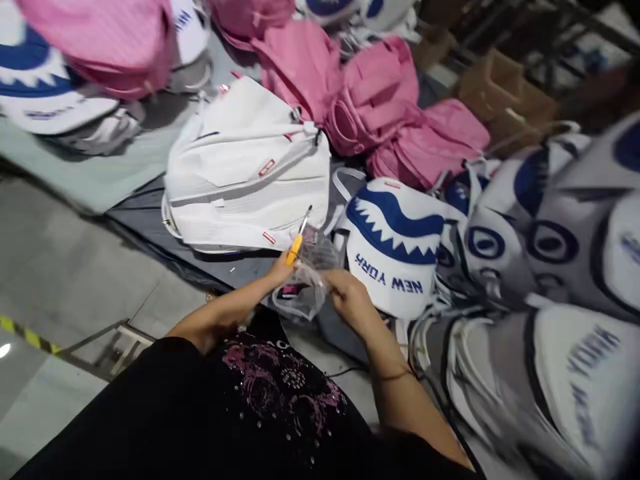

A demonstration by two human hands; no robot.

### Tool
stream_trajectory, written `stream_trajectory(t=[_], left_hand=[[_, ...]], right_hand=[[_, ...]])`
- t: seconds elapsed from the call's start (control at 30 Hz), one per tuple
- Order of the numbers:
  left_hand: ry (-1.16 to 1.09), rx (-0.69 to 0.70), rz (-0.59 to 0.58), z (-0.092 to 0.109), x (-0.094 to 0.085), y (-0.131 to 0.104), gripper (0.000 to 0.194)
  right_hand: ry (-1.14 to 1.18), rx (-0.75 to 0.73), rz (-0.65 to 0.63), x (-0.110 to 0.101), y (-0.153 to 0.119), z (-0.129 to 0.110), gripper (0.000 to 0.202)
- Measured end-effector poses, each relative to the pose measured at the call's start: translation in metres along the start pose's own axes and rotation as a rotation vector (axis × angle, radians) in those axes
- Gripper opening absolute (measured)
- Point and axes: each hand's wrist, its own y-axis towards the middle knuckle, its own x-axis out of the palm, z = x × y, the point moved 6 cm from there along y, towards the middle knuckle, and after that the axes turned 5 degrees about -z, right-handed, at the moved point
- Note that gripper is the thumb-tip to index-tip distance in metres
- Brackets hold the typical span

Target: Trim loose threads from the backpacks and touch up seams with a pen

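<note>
Nearest is the person's black top (200, 407), with a pink print and shiny dots on its front. Beyond it the two hands meet over the near edge of the dark-covered counter (170, 237). The right hand (350, 299), with a thin band on its forearm, has its fingers closed on the edge of a clear plastic bag (317, 273). The left hand (281, 270) grips an orange-handled tool (295, 249), its narrow tip pointing up and away; its fingers also seem to touch the bag, though blur makes that hard to confirm. Something small and pink shows through the plastic.

Just past the hands, a white backpack (245, 173) lies on its side on the counter, with small red-edged labels on it. To its right is a white and blue bag (395, 247) marked "NEW YORK", its lettering upside down in this view. Grey and white bags (500, 253) crowd the right side. Farther back, pink bags (373, 93) lie in a row behind the backpack, a larger pink bag (115, 47) sits at upper left, and cardboard boxes (505, 100) stand at upper right.
</note>
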Motion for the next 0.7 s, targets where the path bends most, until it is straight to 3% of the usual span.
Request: stream_trajectory(t=[0.1,0.17,0.33,0.43,0.5,0.6,0.7], left_hand=[[0.063,-0.027,-0.052,-0.002,-0.011,0.017,0.031],[0.106,-0.042,-0.036,-0.007,-0.023,0.011,0.031],[0.183,0.028,-0.028,-0.008,-0.059,-0.042,0.039],[0.339,0.160,-0.186,0.006,-0.055,-0.063,0.064],[0.472,0.171,-0.256,0.016,-0.047,-0.062,0.070],[0.599,0.137,-0.098,0.036,-0.048,-0.045,0.044],[0.623,0.185,0.047,0.059,-0.060,-0.033,0.029]], right_hand=[[0.095,0.359,0.129,0.020,-0.001,0.036,0.038],[0.155,0.496,0.195,0.032,-0.012,0.053,0.032],[0.370,0.525,0.405,0.050,-0.035,0.051,0.027],[0.518,0.634,0.504,0.059,-0.029,0.052,0.028],[0.580,0.690,0.525,0.059,-0.020,0.055,0.028],[0.507,0.666,0.601,0.042,-0.021,0.046,0.028],[0.275,0.515,0.789,0.030,-0.040,0.006,0.028]])
